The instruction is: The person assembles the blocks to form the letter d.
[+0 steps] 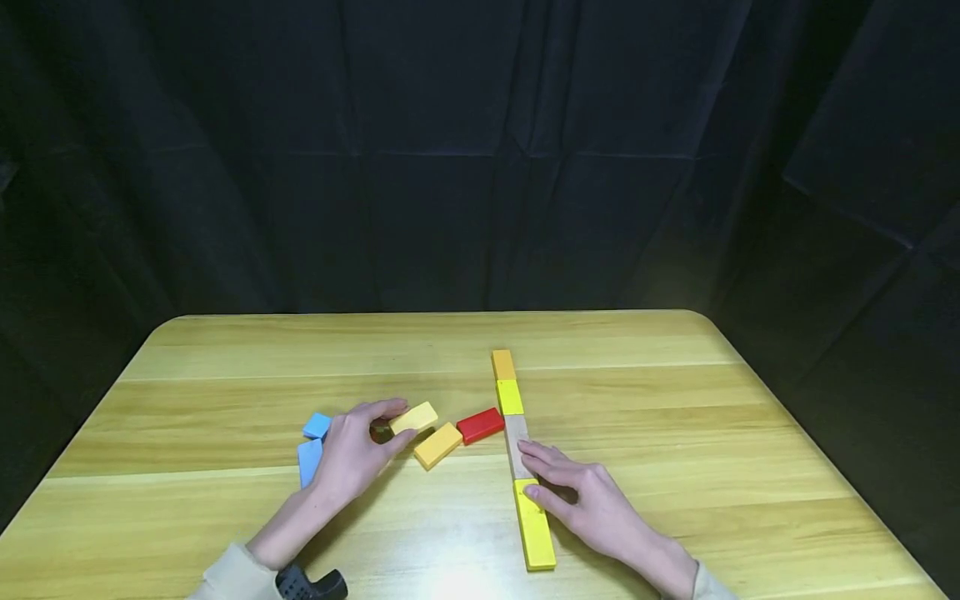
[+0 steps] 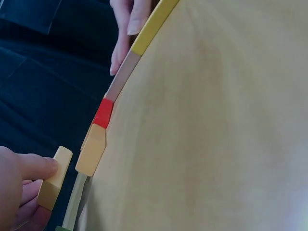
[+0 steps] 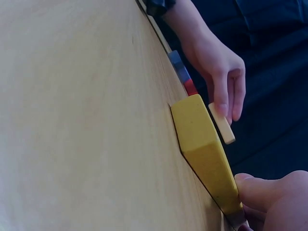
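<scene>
My left hand (image 1: 351,457) pinches a pale yellow block (image 1: 415,417) between thumb and fingers. In the left wrist view this block (image 2: 56,178) is held up off the tabletop. Just below it in the head view lie an orange-yellow block (image 1: 438,446) and a red block (image 1: 480,426), whose right end meets a long row. From far to near, that row has an orange block (image 1: 503,364), a bright yellow one (image 1: 509,397), greyish wood (image 1: 516,446) and bright yellow (image 1: 536,533). My right hand (image 1: 596,504) rests against the row's right side, thumb on the near yellow part, fingers by the grey wood.
Two blue blocks (image 1: 309,462) lie left of the left hand, partly covered by it. A dark red patch shows under that hand's fingers. The wooden table (image 1: 712,450) has rounded far corners, and a black curtain (image 1: 450,167) hangs behind it.
</scene>
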A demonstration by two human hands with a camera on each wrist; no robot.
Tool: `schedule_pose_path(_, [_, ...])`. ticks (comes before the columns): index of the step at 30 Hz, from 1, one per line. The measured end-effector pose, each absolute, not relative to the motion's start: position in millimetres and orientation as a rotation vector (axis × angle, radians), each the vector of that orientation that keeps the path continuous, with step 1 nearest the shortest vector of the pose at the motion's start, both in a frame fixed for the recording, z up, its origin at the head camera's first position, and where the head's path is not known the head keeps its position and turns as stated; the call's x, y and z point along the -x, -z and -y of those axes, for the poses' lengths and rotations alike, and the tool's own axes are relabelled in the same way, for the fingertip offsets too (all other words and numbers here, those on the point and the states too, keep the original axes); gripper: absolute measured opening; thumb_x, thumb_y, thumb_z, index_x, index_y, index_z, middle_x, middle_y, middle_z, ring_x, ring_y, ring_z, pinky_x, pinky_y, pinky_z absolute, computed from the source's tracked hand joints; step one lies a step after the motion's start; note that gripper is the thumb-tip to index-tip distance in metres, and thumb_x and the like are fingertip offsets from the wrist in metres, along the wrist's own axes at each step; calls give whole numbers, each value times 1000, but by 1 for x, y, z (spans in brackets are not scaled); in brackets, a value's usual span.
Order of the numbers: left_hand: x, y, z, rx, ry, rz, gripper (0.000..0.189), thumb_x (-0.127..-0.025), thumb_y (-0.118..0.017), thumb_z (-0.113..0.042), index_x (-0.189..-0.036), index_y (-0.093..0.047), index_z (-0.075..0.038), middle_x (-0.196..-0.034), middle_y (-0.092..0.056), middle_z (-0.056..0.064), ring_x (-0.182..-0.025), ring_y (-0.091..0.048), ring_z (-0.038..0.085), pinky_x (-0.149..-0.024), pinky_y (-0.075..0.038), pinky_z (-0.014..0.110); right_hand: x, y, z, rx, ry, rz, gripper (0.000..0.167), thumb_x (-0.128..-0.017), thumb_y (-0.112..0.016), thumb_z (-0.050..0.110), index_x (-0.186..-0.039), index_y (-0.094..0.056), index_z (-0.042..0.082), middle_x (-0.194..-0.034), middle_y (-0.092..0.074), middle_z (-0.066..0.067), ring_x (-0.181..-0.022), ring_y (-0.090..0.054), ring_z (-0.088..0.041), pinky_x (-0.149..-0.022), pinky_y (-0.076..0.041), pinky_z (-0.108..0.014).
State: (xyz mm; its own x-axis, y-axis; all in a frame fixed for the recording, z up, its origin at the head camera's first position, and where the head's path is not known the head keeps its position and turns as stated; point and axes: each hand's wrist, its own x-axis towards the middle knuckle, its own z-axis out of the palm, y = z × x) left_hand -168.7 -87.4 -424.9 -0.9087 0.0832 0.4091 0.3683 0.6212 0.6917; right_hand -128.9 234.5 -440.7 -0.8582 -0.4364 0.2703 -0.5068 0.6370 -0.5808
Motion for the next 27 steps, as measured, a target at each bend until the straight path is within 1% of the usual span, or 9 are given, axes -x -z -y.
schedule_pose_path(5, [158, 426, 89, 402, 1127, 2487, 35, -76, -87, -14, -108, -76, -8, -96, -77, 1, -75, -64, 11, -63, -51, 24, 129, 441, -235, -790, -1023, 2746, 45, -96, -66, 37, -133, -65, 11, -146, -54, 10, -136, -50, -20, -109, -42, -49])
schedule_pose_path(9, [152, 428, 91, 423, 1134, 2471, 35, -74, -88, -12, -107, -77, -7, -95, -77, 3, -76, -67, 11, -65, -54, 24, 129, 441, -235, -789, -1016, 2757, 46, -97, -64, 39, -134, -64, 12, -146, -53, 11, -137, -49, -20, -109, -42, -49])
schedule_pose_path(12, [147, 429, 92, 414, 1168, 2471, 34, -74, -88, -9, -106, -77, -6, -96, -77, 4, -79, -70, 12, -68, -58, 24, 129, 441, -235, -792, -1014, 2759, 47, -97, -64, 40, -134, -64, 12, -147, -53, 10, -137, -49, -20, -109, -42, -49])
schedule_pose_path(18, [138, 429, 93, 386, 1216, 2486, 37, -74, -87, -9, -109, -76, -5, -99, -77, 5, -84, -73, 15, -73, -59, 24, 129, 442, -236, -796, -1008, 2754, 47, -96, -64, 39, -135, -64, 12, -146, -53, 11, -137, -49, -20, -109, -43, -49])
schedule_pose_path(23, [130, 429, 94, 371, 1165, 2490, 36, -74, -88, -10, -108, -76, -7, -99, -77, 2, -88, -72, 14, -77, -60, 29, 129, 442, -236, -802, -1012, 2750, 47, -96, -65, 39, -134, -64, 12, -146, -54, 10, -137, -50, -20, -108, -43, -48])
schedule_pose_path(27, [123, 430, 95, 383, 1109, 2480, 36, -72, -89, -10, -107, -77, -7, -99, -77, 1, -88, -73, 14, -78, -60, 33, 130, 442, -236, -806, -1016, 2750, 47, -97, -64, 40, -134, -64, 11, -146, -54, 9, -136, -50, -20, -108, -44, -48])
